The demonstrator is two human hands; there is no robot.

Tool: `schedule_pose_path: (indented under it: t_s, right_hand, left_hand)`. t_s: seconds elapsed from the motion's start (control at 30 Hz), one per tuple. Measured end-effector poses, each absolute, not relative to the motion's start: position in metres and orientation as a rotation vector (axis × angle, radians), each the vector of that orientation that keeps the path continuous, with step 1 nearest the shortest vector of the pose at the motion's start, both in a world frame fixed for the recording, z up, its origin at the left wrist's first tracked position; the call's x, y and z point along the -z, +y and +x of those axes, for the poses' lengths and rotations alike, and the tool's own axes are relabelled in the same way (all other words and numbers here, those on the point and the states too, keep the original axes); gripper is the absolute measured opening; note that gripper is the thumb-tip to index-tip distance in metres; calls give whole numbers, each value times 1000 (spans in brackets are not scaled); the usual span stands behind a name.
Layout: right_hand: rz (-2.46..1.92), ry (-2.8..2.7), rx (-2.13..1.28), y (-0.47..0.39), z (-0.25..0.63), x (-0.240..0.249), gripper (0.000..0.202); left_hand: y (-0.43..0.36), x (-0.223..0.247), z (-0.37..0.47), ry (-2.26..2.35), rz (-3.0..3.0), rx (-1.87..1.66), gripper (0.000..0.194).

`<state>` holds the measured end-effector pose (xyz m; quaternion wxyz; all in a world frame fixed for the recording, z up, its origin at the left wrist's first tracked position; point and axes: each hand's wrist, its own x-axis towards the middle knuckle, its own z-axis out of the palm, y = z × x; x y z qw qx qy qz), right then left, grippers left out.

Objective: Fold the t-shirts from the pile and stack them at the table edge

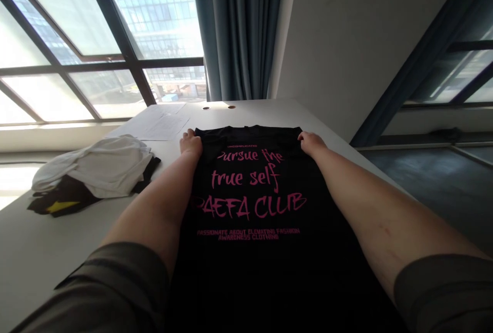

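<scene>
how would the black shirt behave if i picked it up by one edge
The black shirt looks like thin cloth, so it would probably droop and fold. It seems light for its spread, lying nearly flat. Pinched at both top corners by the left hand and right hand, it would likely hang straighter.

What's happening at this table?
A person's bare left hand and right hand grip the far corners of a black cloth shirt with pink lettering, which lies spread out on a white table. To the left sits a rumpled pile of white and black clothes, near some white paper sheets.
</scene>
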<state>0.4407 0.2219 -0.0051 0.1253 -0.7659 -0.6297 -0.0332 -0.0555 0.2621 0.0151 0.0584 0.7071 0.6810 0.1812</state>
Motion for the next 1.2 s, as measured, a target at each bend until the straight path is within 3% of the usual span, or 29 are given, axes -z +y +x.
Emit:
schedule_pose_path:
  t_s: [0.1,0.2,0.33,0.6,0.83,1.0,1.2]
  right_hand:
    - [-2265,-1846,141,224,436,-5,32]
    - [-2109,-1941,243,232,414,-10,38]
    - [-2098,-2141,-68,241,373,-1,61]
    - [-2129,-2303,-168,227,358,5,79]
    - [-2086,-2348,-189,222,355,0,85]
    - [-1996,-2323,-179,221,358,-1,75]
    - [-2022,-2328,-155,225,358,1,73]
  left_hand:
    - [261,-20,-40,2027,2338,-435,39]
    - [264,-17,-15,1941,2402,-288,49]
    - [267,-4,13,1907,2365,-167,70]
    - [260,-6,16,1767,2437,-19,77]
    - [280,-8,28,1877,2384,-49,77]
    - [304,0,37,2183,2172,-127,84]
    - [322,-2,37,2105,2192,-13,86]
